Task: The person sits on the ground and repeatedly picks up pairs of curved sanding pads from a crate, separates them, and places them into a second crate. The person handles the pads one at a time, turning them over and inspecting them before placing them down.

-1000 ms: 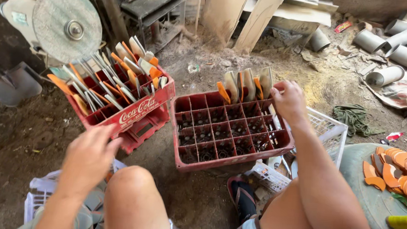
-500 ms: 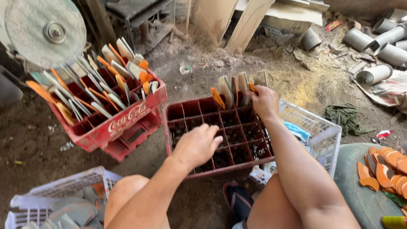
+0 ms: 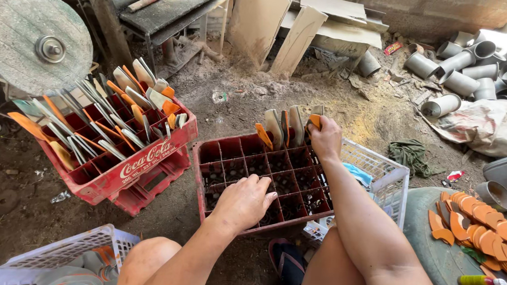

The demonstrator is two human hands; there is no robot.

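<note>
A red bottle crate [image 3: 238, 153] with many square cells sits on the dirt in front of me. A few flat grey and orange blade-shaped pieces [image 3: 277, 128] stand upright in its far row. My right hand [image 3: 325, 137] is at the far right corner of the crate, closed on an orange piece [image 3: 315, 120] that stands in a cell. My left hand [image 3: 243, 201] rests palm down on the crate's near cells, fingers curled, holding nothing that I can see.
A second red crate [image 3: 126, 173] full of similar pieces stands to the left, with a round grinding disc [image 3: 37, 42] behind it. A white basket [image 3: 379, 172] is right of the crate, another [image 3: 57, 253] at lower left. Orange pieces [image 3: 480, 226] lie on a drum at right; pipes [image 3: 460, 66] far right.
My left hand moved from the lower left up onto the near side of the crate. My right hand stayed at the far row. The view shifted slightly.
</note>
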